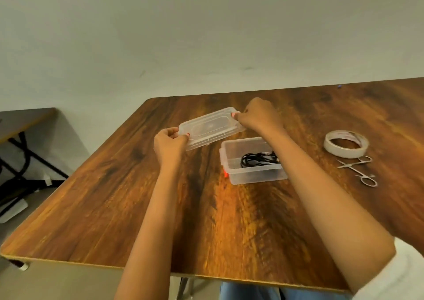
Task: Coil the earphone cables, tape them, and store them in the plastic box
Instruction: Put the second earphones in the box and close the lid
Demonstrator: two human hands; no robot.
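Head view: lid's in my hands, cables already boxed.

My left hand [168, 142] and right hand [258, 114] each pinch an end of the clear lid [211, 127], held just beyond the open plastic box [252, 162]. Black earphone cables [259, 158] lie coiled inside; I can't tell whether they're taped. Tape roll [346, 144] and scissors [359, 170] sit well apart on the table [114, 196]. I'd say only closing remains. No readable writing anywhere.

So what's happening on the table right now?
A person holds the clear lid with both hands, left hand at one end, right hand at the other. The open plastic box beside it already has black earphone cables inside. The tape roll and scissors lie to the right.
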